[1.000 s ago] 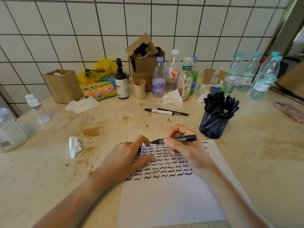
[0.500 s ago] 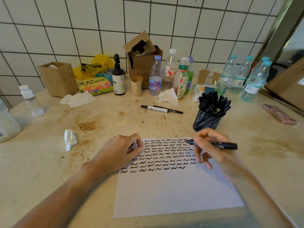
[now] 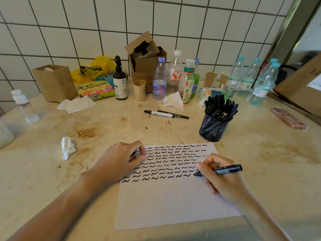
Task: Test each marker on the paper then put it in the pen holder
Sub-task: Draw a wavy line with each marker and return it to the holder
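1. While the right hand (image 3: 224, 178) pinches the marker (image 3: 224, 170), its tip touches the paper (image 3: 173, 202) (last squiggle row).
2. Left hand (image 3: 119, 160), fingers curled on a small dark thing, rests on the paper's corner.
3. Pen holder (image 3: 214, 129) just beyond the paper.

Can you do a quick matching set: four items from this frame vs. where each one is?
Things:
1. marker
2. pen holder
3. two loose pens
4. crumpled tissue

Places:
A. on the table left of the paper
B. beyond the paper's far right corner, full of markers
C. in the right hand, tip at the paper
D. lying on the table in front of the bottles

Pairs: 1-C, 2-B, 3-D, 4-A
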